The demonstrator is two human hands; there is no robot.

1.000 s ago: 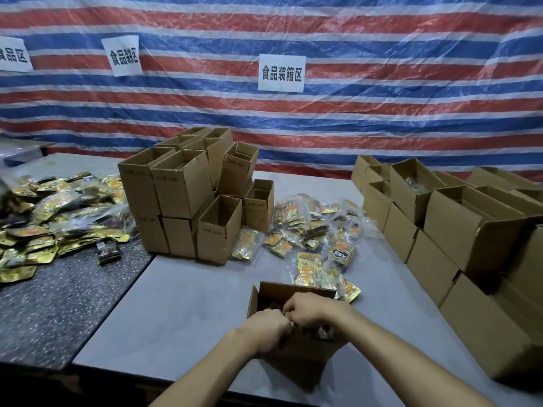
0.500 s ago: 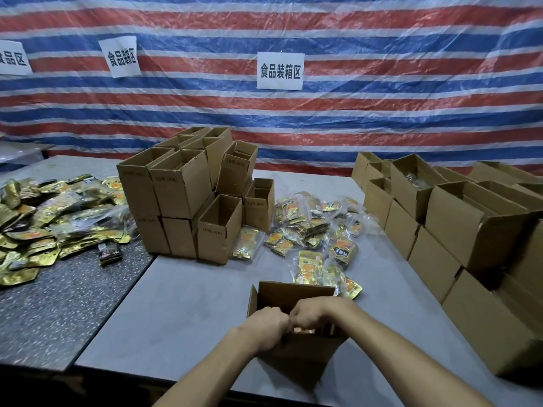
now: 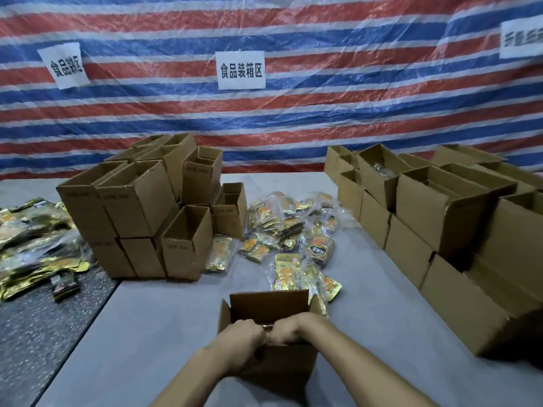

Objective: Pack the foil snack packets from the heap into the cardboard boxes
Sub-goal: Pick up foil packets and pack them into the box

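From the head view, the left grip (image 3: 241, 337) and the right grip (image 3: 289, 329) are meeting knuckle to knuckle at the mouth of an open cardboard box (image 3: 269, 304). Both are curling downward, with the fingertips hidden inside the box. A sliver of gold foil (image 3: 266, 327) is showing between them, but I cannot tell whether they are pinching a packet, gripping the near rim, or simply pressing down.

Just beyond the grips and past the box's far wall, the heap of foil snack packets (image 3: 289, 230) is lying spread over the pale grey surface (image 3: 164, 318), and its nearest packets are touching the box's far right corner.

Beyond the grips to the left, a stack of open-topped boxes (image 3: 138, 207) is standing two layers high. Beyond them to the right, a longer row of boxes (image 3: 440, 207) is running along the surface's edge; what is lying inside them is too dim to tell.

Far to the left of the grips, a darker speckled surface (image 3: 44, 333) is adjoining the grey one and carrying a second spread of gold packets (image 3: 32, 245).

Behind everything, a red, white and blue striped tarp (image 3: 323, 113) is hanging as the back wall. A white paper sign (image 3: 241, 70) with black characters is hanging straight ahead of the grips. A second sign (image 3: 66, 66) is hanging to its left, and a third sign (image 3: 523, 39) is showing, blurred, at the upper right.
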